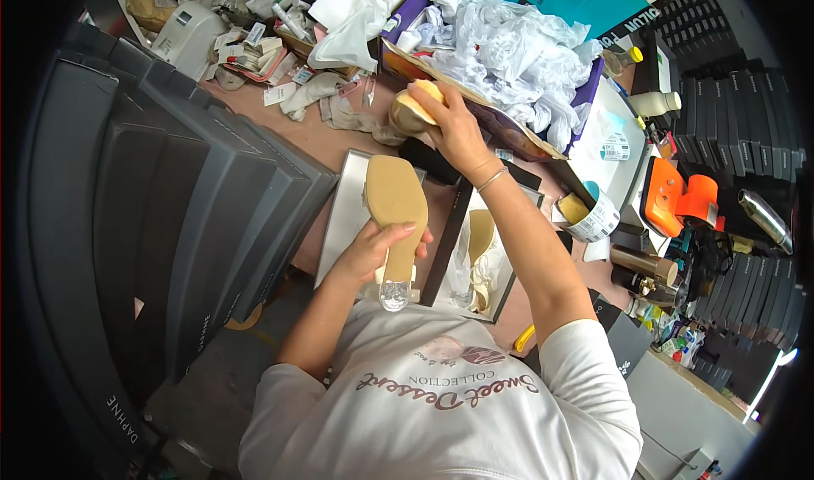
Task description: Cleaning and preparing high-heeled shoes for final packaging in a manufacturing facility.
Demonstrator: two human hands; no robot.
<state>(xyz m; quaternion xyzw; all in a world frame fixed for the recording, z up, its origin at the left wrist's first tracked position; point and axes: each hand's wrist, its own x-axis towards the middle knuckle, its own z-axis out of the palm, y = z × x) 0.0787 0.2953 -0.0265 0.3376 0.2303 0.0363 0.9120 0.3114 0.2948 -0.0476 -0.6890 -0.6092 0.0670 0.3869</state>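
My left hand [371,249] is closed round the narrow middle of a sandal [395,193]. Its tan sole faces up, and its clear heel [394,296] points toward me. Farther off and to the right, my right hand [458,132] grips a pale yellow sponge [429,92]. The sponge touches or rests over the mouth of a round, dull metallic container [408,115]; the contact is partly hidden by my fingers. Below my right forearm, a second sandal [481,232] lies in an open shoe box [507,289] with white wrapping.
A white-lined box part [346,193] lies under the held sandal. Dark shoe boxes [182,175] stand stacked at my left. Beyond my right hand, a purple-edged carton [585,115] is heaped with crumpled plastic bags [517,47]. An orange tape dispenser [666,198] and a tape roll [598,217] sit right.
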